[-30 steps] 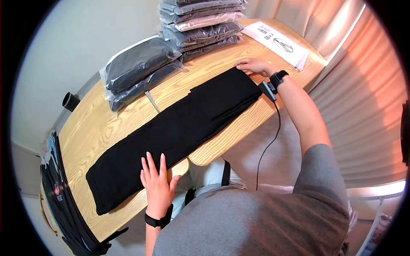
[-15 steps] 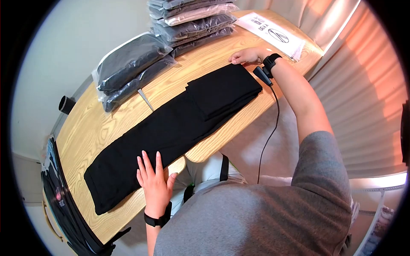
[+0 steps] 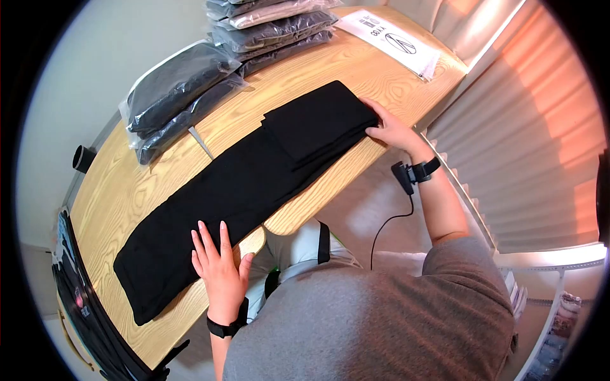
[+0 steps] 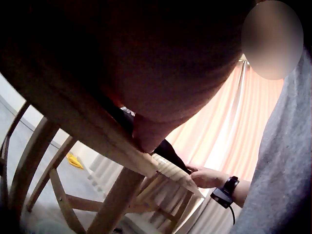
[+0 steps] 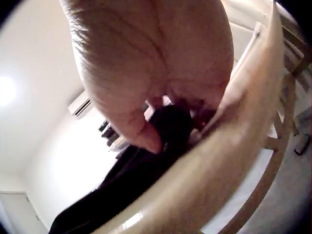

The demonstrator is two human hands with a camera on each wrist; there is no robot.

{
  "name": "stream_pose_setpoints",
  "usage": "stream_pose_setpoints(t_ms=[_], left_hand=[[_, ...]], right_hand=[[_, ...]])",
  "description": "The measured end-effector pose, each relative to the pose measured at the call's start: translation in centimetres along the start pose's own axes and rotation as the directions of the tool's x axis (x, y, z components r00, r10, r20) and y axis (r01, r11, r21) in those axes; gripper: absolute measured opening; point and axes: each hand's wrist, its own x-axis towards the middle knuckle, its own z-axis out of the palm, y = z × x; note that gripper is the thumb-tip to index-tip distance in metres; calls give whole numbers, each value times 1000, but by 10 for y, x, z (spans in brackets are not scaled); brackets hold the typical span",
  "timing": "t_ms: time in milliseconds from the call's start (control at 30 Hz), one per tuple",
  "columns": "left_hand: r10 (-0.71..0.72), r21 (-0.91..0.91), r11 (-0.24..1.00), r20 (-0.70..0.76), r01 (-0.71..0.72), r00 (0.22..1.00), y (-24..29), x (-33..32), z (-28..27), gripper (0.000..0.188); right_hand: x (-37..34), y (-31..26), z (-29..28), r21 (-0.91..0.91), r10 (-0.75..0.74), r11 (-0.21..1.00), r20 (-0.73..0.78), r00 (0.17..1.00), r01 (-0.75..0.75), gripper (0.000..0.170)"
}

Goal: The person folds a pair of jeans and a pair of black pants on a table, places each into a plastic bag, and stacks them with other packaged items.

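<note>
A pair of black trousers (image 3: 216, 184) lies folded into a long strip across the table, its right end doubled back in a thicker layer. My left hand (image 3: 219, 276) rests at the near edge of the left half, fingers spread straight over the cloth. At the folded right end, my right hand (image 3: 391, 130) grips the edge, with the thumb on the near side and the fingers round the end. The right wrist view shows black cloth (image 5: 112, 195) between that thumb (image 5: 146, 136) and the fingers. Dark shadow hides most of the left hand's contact in the left wrist view.
Bagged folded garments (image 3: 273, 32) stand in a tall stack at the back, with a lower pile (image 3: 178, 89) beside it. A printed white bag (image 3: 391, 41) lies at the far right. Dark garments (image 3: 82, 298) hang over the left edge. A cable (image 3: 381, 228) trails from the right wrist camera.
My right hand has moved from the far corner of the folded end round to its right edge, nearer my body. The left hand stays on the cloth; the head view has shifted slightly.
</note>
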Motion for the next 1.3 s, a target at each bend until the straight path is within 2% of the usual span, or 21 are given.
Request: stream_pose_setpoints(t_ms=[33, 67, 100, 167, 200, 267, 300, 367, 400, 467, 667, 767, 900, 933, 967, 1000, 1067, 1100, 1167, 1233, 1300], left_hand=[[2, -1, 1000, 2, -2, 1000, 0, 0, 0, 71], [2, -1, 1000, -1, -2, 1000, 1, 0, 0, 71], [-1, -1, 1000, -5, 1, 1000, 1, 0, 0, 71], [-5, -9, 1000, -8, 5, 1000, 1, 0, -1, 71], [-2, -18, 1000, -11, 1, 1000, 1, 0, -1, 71], [1, -23, 1000, -21, -2, 1000, 2, 0, -2, 72], [10, -29, 1000, -31, -11, 999, 2, 0, -2, 72], [10, -23, 1000, -31, -10, 999, 2, 0, -2, 72], [11, -17, 1000, -31, -11, 999, 2, 0, -2, 72], [13, -16, 1000, -30, -13, 999, 2, 1, -2, 72], [-4, -13, 1000, -13, 4, 1000, 2, 1, -2, 72], [-11, -8, 1000, -3, 11, 1000, 1, 1, -1, 71], [-12, -2, 1000, 3, 12, 1000, 1, 1, -1, 71], [-12, -3, 1000, 3, 12, 1000, 1, 1, -1, 71], [-13, -5, 1000, 8, 13, 1000, 2, 1, -1, 71], [-16, -5, 1000, 12, 16, 1000, 1, 1, -2, 71], [-19, -11, 1000, 13, 19, 1000, 1, 1, -2, 71], [-14, -21, 1000, 16, 14, 1000, 1, 1, -3, 72], [-12, -19, 1000, 19, 12, 1000, 2, 1, -3, 71], [-9, -16, 1000, 6, 9, 1000, 2, 1, -3, 71], [-8, -11, 1000, 6, 8, 1000, 3, 2, -2, 71]], right_hand=[[-1, 4, 8, -14, -64, 998, -133, 989, 63, 73], [-3, 3, 15, -35, -23, 999, -227, 974, 16, 64], [-2, 8, 18, -34, -24, 999, -225, 974, 17, 64], [1, 15, 27, -24, -42, 999, -367, 929, 36, 57], [2, 17, 28, -21, -42, 999, -364, 931, 37, 57], [1, 8, 30, 80, 5, 996, -430, 903, 32, 52], [2, 10, 28, 80, 6, 996, -428, 904, 32, 52], [5, 14, 23, 241, 129, 970, -401, 907, -31, 50], [6, 16, 23, 242, 131, 970, -401, 907, -33, 50], [8, 15, 24, 341, 121, 939, -429, 895, 37, 48], [7, 6, 22, 414, 293, 902, -374, 880, -124, 45], [6, -4, 24, 496, 287, 866, -400, 870, -58, 40], [6, 6, 19, 550, 338, 830, -370, 866, -89, 36], [5, 5, 20, 305, 275, 941, -428, 861, -149, 34], [6, 4, 20, 38, 197, 978, -465, 863, -203, 32], [9, 6, 20, 37, 193, 979, -462, 866, -198, 32], [9, 16, 20, -321, -207, 946, -471, 857, 52, 32], [11, 21, 18, -319, -208, 946, -469, 859, 55, 32], [11, 23, 15, -47, -22, 999, -449, 893, 1, 32], [9, 24, 10, -43, 31, 998, -437, 899, -55, 30], [12, 25, 5, 229, 158, 970, -338, 928, -82, 27]])
